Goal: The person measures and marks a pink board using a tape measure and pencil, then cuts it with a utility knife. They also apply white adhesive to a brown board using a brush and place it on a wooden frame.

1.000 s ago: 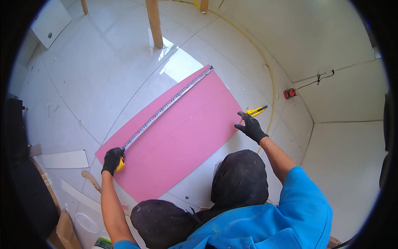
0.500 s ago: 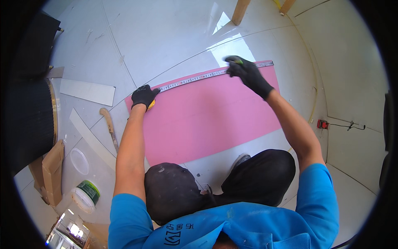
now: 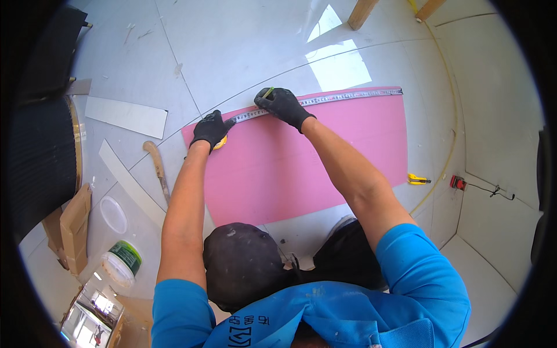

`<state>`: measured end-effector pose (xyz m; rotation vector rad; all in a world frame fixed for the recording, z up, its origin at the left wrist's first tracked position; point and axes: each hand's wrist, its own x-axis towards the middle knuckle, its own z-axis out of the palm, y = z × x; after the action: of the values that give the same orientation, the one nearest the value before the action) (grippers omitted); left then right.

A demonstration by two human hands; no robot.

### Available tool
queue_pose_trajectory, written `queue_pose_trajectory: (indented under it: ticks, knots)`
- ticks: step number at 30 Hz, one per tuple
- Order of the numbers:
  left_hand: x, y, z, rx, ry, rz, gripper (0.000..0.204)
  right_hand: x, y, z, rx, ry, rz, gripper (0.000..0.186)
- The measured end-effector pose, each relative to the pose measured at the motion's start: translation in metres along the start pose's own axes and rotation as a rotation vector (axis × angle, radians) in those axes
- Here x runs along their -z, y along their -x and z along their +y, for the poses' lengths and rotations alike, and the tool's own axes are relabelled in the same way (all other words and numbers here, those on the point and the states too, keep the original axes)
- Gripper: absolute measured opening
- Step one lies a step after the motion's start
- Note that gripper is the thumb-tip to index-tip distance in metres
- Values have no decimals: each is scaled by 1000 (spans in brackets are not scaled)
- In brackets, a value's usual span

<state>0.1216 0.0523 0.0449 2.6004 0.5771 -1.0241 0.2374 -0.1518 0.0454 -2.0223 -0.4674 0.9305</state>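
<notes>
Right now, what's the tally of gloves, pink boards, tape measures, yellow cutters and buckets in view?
Black gloves: 2
Pink board: 1
Tape measure: 1
Yellow cutter: 1
Bucket: 1
Total: 6

Matt, smooth pink sheet (image 3: 313,156) at centre frame, over glossy floor tiles (image 3: 232,49).
Tape blade (image 3: 342,97) across upper centre: metallic-looking, slight sheen; tape case (image 3: 220,143): apparently yellow plastic. Black gloves (image 3: 284,107): matt. Right of frame: utility knife (image 3: 417,179), yellow plastic body. Top right: post (image 3: 362,13), bare wood. Left: tool handle (image 3: 153,155), smooth wood. Lower left: carton (image 3: 75,229), matt brown cardboard; bucket (image 3: 124,259), plastic. Bottom: blue shirt (image 3: 336,304), woven-looking cloth; dark trousers (image 3: 241,264), matt cloth, pale scuffs at the knee.
</notes>
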Motion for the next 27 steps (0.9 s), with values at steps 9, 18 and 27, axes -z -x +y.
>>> queue_pose_trajectory:
  ticks: [9, 18, 27]
  knots:
    - [5, 3, 6, 27, 31, -4, 65, -32, -20, -2, 201, 204, -45, 31]
    - [0, 0, 7, 24, 30, 25, 68, -44, -36, 11, 179, 215, 44, 28]
    - [-2, 1, 3, -18, 27, 66, 61, -44, -33, -1, 81, 199, 1, 30]
